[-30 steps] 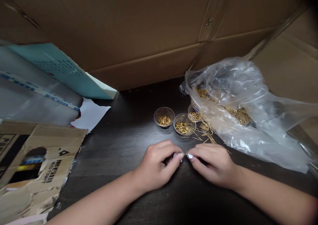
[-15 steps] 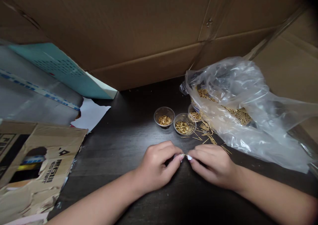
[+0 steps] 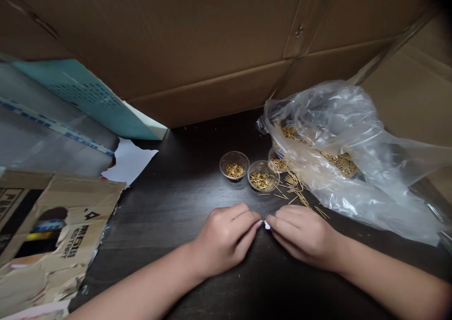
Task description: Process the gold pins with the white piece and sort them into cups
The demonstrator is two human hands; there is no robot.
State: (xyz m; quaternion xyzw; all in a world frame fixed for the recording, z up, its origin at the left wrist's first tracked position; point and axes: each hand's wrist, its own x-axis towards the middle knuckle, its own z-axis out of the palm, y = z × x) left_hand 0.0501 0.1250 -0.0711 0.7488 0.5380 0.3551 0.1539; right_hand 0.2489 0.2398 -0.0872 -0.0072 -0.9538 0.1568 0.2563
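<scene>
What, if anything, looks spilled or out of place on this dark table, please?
Loose gold-coloured pins are spilled on the dark table, in front of the clear plastic cups and beside the plastic bag, lying every which way rather than contained. The cardboard sheet at the left also looks torn.

brown cardboard panels (image 3: 183, 37) rise behind and above a dark wood-grain tabletop (image 3: 148, 244).

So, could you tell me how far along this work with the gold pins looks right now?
Already done: three clear cups hold gold pins. In hand: the left hand and right hand meet at the fingertips on a tiny item, too small to make out. Left: many pins lie loose on the table and heaped in the plastic bag.
</scene>
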